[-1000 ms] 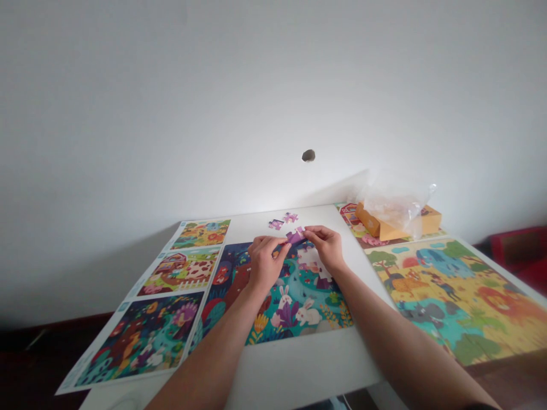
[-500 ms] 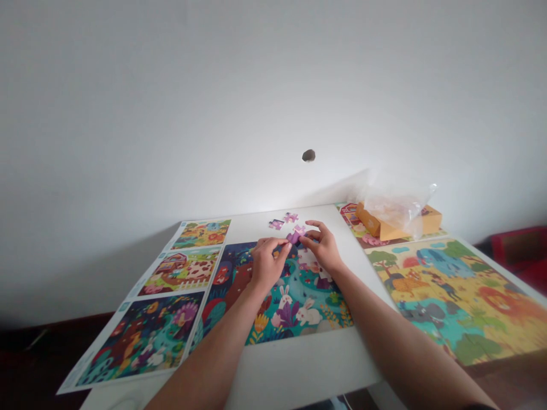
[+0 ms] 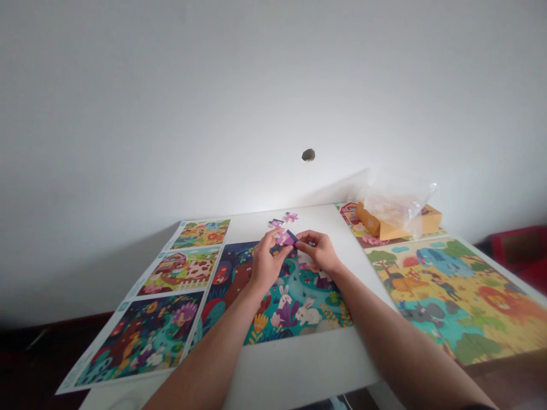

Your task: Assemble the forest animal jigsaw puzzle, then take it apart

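Between my two hands is a purple and pink jigsaw puzzle piece with a dark edge, held above the top of a forest puzzle. My left hand pinches its left side with thumb and fingers. On its right side, the fingertips of my right hand grip the dark edge. Just beyond lie two loose pink and purple pieces on the white table. The forest puzzle shows white rabbits and a teal stream; my hands and forearms cover parts of it.
A printed sheet with three pictures lies along the left. At right is a savanna puzzle, and behind it an orange box under a clear plastic bag. A white wall with a hole rises behind the table.
The puzzle piece has turned in my fingers, so its dark edge now faces up and right. My right hand's spread fingers have closed onto it.
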A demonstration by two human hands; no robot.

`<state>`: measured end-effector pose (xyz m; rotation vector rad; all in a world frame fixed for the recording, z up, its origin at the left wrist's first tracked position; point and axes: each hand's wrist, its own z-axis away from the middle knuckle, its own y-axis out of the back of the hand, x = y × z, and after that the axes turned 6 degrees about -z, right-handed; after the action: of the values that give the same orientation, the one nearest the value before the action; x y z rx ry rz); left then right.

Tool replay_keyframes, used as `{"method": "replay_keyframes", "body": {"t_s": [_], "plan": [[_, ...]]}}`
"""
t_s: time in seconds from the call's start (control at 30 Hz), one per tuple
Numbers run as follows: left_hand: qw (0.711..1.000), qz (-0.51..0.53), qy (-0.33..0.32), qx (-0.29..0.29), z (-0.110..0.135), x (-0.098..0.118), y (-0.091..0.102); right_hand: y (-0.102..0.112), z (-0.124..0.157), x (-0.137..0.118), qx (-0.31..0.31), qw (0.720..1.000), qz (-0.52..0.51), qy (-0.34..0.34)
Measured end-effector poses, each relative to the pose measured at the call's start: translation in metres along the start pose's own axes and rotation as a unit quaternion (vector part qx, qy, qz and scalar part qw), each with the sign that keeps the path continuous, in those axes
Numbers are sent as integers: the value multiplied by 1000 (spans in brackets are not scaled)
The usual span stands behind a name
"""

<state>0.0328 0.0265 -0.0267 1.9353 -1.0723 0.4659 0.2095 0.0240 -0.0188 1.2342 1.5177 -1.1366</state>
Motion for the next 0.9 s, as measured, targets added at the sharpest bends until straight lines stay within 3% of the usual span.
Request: {"method": "replay_keyframes", "body": {"t_s": [0.27,0.9], "plan": [[1000,-4,-29,-4,-2,1,3,3,-4,-5,122,992,-33,-2],[999,-24,-31,16,-2,-1,2,3,-3,-8,130,990,-45,11]]}}
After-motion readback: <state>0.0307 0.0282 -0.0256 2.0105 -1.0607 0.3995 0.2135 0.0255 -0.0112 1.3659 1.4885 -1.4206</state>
